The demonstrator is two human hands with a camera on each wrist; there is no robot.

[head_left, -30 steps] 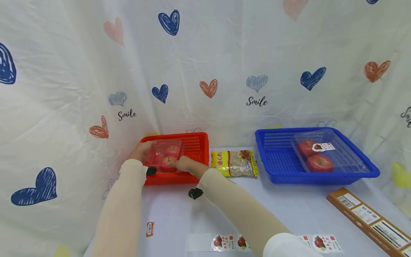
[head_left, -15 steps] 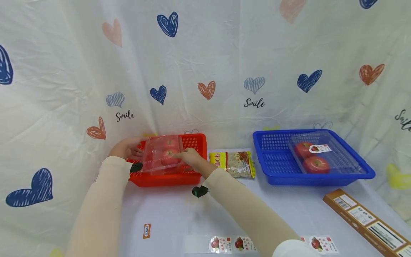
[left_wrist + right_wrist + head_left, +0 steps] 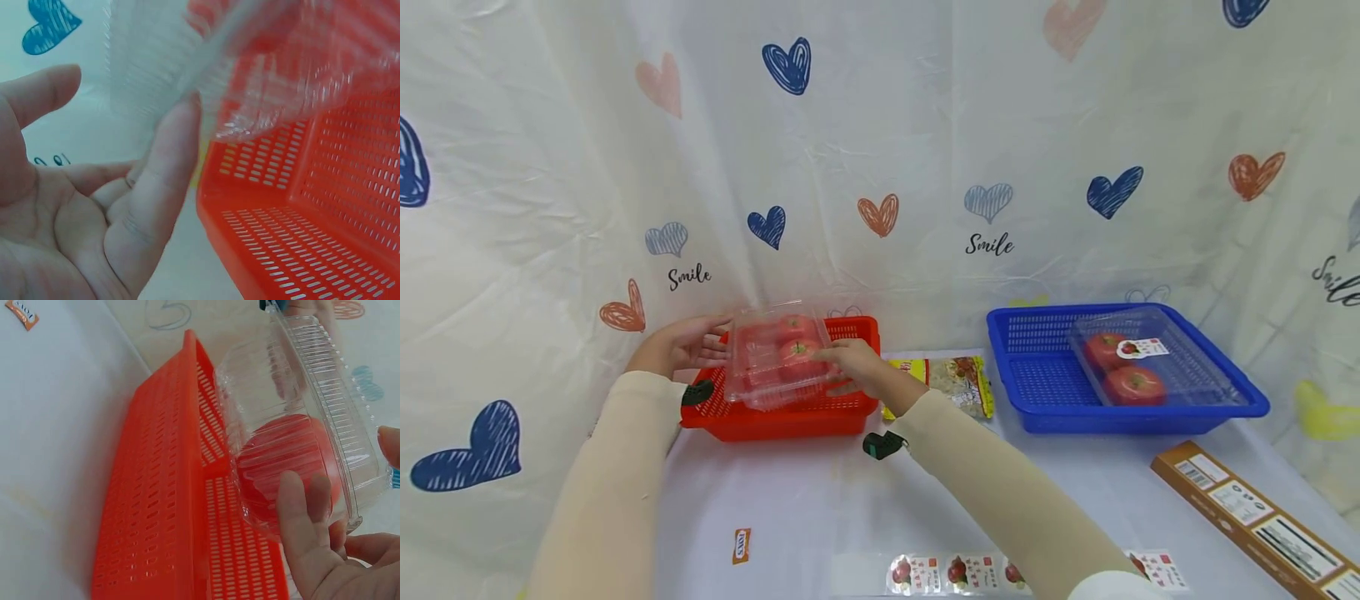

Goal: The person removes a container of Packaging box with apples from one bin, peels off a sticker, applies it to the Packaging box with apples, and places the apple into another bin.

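Note:
A clear plastic clamshell container (image 3: pixel 758 354) with red apples (image 3: pixel 799 354) inside is tilted over the red basket (image 3: pixel 820 423). My right hand (image 3: pixel 865 367) grips its right side, thumb on top and fingers beneath. In the right wrist view, those fingers (image 3: pixel 294 506) spread along the clear wall with an apple right behind it. At the opposite side is my left hand (image 3: pixel 688 343), its fingers parted and loosely extended. The left wrist view shows one fingertip of that hand (image 3: pixel 125 200) right at the container's edge, while the thumb stands apart.
A blue basket (image 3: pixel 1033 421) on the right holds another clear container with apples and a label. Between the baskets lies a yellow bag of dry food (image 3: pixel 962 387). A long brown box (image 3: pixel 1247 517), a strip of apple stickers (image 3: pixel 951 575) and a small orange packet (image 3: pixel 741 546) lie nearer.
The container has risen out of the red basket and tilted. My left hand has moved left from its grasp at the container and loosened; my right hand keeps hold of the right side.

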